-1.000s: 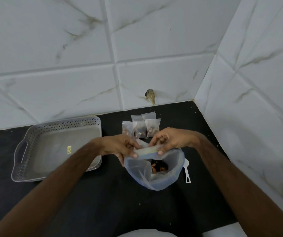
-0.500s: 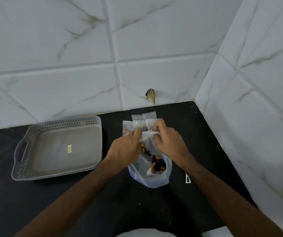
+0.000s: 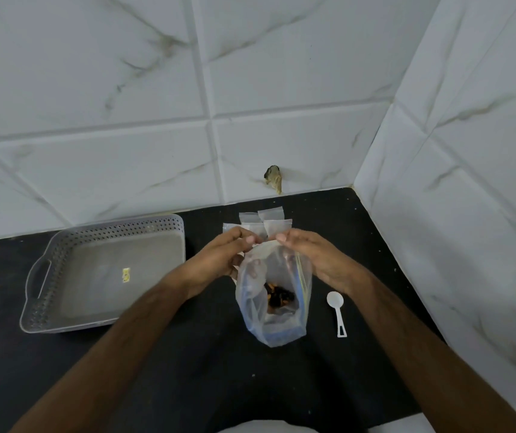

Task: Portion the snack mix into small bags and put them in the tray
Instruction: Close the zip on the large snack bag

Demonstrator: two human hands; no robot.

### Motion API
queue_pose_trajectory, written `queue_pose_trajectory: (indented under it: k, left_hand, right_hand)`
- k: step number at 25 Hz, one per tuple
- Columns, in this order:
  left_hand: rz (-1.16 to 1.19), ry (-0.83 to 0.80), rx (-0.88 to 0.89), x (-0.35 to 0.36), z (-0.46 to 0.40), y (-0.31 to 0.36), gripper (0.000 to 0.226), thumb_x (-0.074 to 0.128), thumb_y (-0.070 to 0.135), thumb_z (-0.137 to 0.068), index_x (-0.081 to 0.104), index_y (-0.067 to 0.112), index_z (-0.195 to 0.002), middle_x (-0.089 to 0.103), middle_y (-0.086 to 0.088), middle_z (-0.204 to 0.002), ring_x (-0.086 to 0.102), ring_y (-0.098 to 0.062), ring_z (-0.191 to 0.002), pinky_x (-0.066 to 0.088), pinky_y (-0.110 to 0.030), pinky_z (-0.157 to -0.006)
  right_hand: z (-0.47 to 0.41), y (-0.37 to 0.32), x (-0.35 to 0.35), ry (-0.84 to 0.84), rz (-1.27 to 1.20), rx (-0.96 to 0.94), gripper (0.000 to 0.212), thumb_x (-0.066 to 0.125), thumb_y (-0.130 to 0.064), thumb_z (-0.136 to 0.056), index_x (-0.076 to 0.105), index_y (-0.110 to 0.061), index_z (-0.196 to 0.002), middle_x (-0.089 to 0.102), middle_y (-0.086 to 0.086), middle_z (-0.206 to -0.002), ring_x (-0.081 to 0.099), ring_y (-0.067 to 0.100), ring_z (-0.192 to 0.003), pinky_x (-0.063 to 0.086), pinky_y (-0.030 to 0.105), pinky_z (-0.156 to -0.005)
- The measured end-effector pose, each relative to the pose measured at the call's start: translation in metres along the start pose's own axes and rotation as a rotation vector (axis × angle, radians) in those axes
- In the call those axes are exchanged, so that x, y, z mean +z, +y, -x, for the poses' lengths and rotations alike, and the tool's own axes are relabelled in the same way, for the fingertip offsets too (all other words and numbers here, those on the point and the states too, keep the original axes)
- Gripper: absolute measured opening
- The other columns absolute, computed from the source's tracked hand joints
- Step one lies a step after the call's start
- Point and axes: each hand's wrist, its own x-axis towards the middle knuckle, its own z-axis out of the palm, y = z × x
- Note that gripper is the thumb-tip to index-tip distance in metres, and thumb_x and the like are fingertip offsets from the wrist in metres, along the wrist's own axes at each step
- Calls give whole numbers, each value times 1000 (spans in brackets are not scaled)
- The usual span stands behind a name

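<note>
At centre of the dark surface [image 3: 281, 385] stands one big bag [image 3: 273, 307], with a small dark-and-orange remnant of mix [image 3: 278, 297] at its bottom. Left hand [image 3: 219, 260] and right hand [image 3: 316, 260] meet at the bag's top edge, 12 o'clock side; fingers of each pinch the plastic rim, thumb against fingertips. Whether they are sealing or opening it, cannot tell.

Count: one tray [image 3: 47, 307] at 9 o'clock, holding only a small yellow sticker [image 3: 126, 274]; zero small bags in it. Small bags [image 3: 270, 218] at 12 o'clock, just behind the hands: four tops visible, overlapping, lower parts hidden, so fill not readable now. One white scoop [image 3: 336, 307] at 3 o'clock, lying flat, apart from the big bag.

Judgement: portioning appears mostly done, since little mix is left. Transfer to tray not yet started; all four small bags remain to be moved.
</note>
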Motion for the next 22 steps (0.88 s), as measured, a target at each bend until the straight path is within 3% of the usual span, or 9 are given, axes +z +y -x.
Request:
queue_pose_trajectory:
  k: [5, 8, 10, 14, 16, 19, 21, 22]
  left_hand:
    - [-176, -27, 143, 1, 8, 16, 34, 81, 9, -83, 68, 16, -113, 64, -2, -89, 61, -11, -72, 52, -22, -61]
    - [-646, 186, 351, 7, 16, 34, 34, 86, 12, -78, 67, 28, -102, 59, 10, -76, 56, -2, -64, 47, -15, -62]
    - [-924, 375, 509, 13, 22, 44, 29, 84, 15, -80, 67, 27, -101, 51, 17, -74, 55, -1, -65, 43, -11, -60]
    - [-942, 589, 526, 19, 24, 51, 15, 75, 23, -88, 61, 23, -92, 45, 15, -61, 48, -4, -55, 34, -23, -53]
    - [-879, 641, 534, 19, 22, 48, 16, 72, 19, -90, 57, 22, -93, 44, 11, -55, 47, -7, -50, 35, -27, -49]
    - [-801, 623, 502, 13, 24, 43, 14, 63, 13, -92, 54, 22, -99, 52, 4, -54, 52, -11, -46, 46, -39, -48]
    - [-958, 557, 475, 10, 25, 39, 12, 54, 19, -94, 53, 24, -105, 62, 5, -61, 58, -13, -48, 51, -43, -51]
    - [-1028, 541, 472, 10, 25, 38, 13, 49, 22, -94, 52, 25, -107, 65, 5, -65, 59, -15, -49, 52, -43, -53]
  right_hand:
    - [-1, -9, -12, -118, 42, 55, 36, 71, -21, -88, 65, 2, -115, 63, 17, -110, 56, 27, -102, 47, 42, -94]
    - [3, -27, -23, -303, -31, 56, 26, 66, -16, -89, 62, -7, -113, 61, 11, -109, 59, 23, -97, 52, 33, -82]
    - [6, -38, -28, -346, -43, 30, 21, 66, -16, -90, 61, -11, -110, 61, 10, -107, 61, 19, -92, 54, 30, -76]
    - [5, -51, -23, -301, 152, -77, 21, 79, -12, -83, 61, -6, -93, 64, 14, -90, 61, 18, -76, 51, 25, -61]
    - [4, -54, -15, -158, 316, -170, 26, 84, -15, -79, 61, -6, -86, 64, 12, -80, 57, 19, -70, 48, 30, -60]
    - [3, -51, -1, 308, 595, -399, 29, 82, -28, -81, 56, -16, -79, 58, 2, -60, 49, 10, -54, 46, 32, -56]
    - [7, -44, 8, 567, 925, -567, 28, 73, -37, -88, 49, -20, -85, 49, -7, -53, 47, 9, -47, 48, 32, -51]
    - [7, -40, 10, 615, 1048, -605, 27, 67, -40, -92, 48, -21, -89, 47, -11, -54, 47, 9, -47, 49, 33, -51]
